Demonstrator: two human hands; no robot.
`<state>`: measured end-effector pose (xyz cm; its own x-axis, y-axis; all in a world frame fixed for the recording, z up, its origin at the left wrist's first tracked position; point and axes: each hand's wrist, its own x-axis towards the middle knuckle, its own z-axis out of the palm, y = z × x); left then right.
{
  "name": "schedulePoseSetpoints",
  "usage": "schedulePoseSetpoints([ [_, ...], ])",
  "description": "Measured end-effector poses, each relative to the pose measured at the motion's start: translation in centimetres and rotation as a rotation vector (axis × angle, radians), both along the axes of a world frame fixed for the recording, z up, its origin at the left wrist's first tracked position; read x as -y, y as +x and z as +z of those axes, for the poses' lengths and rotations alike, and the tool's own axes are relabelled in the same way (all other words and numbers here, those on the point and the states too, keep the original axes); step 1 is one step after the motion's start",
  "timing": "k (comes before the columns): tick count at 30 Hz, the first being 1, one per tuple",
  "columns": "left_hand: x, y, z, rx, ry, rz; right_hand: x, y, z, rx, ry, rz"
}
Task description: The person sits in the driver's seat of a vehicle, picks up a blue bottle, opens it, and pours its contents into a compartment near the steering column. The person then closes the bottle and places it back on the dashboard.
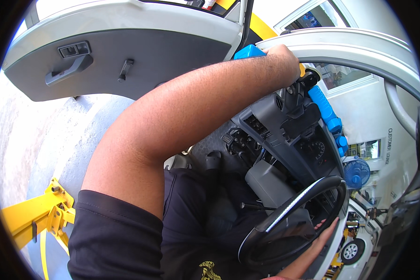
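My left arm reaches up across the cab, and my left hand [283,55] is at the windscreen pillar by the open door. Its fingers are hidden behind the wrist. Next to it shows a blue block-like thing [250,52]; whether the hand touches it I cannot tell. Lower right, my right hand [329,230] is closed on the rim of the black steering wheel [284,212], its fingertips showing inside the rim. The wheel has a whitish worn strip. Behind it lie the grey dashboard [297,133] and the instrument cluster [318,150].
The white and grey vehicle door [140,58] stands wide open on the left. A yellow lift arm [37,217] is beside the seat. Pedals [235,140] are below the dashboard. Beyond the windscreen are blue containers [323,108], a blue fan [357,173] and another vehicle's wheel [353,251].
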<state>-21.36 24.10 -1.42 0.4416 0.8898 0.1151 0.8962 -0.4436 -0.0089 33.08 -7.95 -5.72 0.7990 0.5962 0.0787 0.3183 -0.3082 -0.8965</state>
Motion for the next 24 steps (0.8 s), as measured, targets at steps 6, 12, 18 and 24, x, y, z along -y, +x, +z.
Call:
schedulePoseSetpoints([
  [6,-0.1,0.0,-0.1,-0.011,0.013,-0.017,0.0,-0.1,0.0,0.014,-0.004,-0.006],
  [12,0.3,-0.2,0.1,-0.009,0.006,-0.011,0.0,-0.1,0.0,0.021,-0.006,-0.009],
  [18,1.3,-0.5,0.3,-0.034,0.084,0.000,0.1,0.4,0.0,-0.033,-0.011,0.001],
  [24,1.0,-0.3,0.4,-0.036,0.067,0.014,0.2,0.7,0.0,-0.021,-0.015,0.019],
])
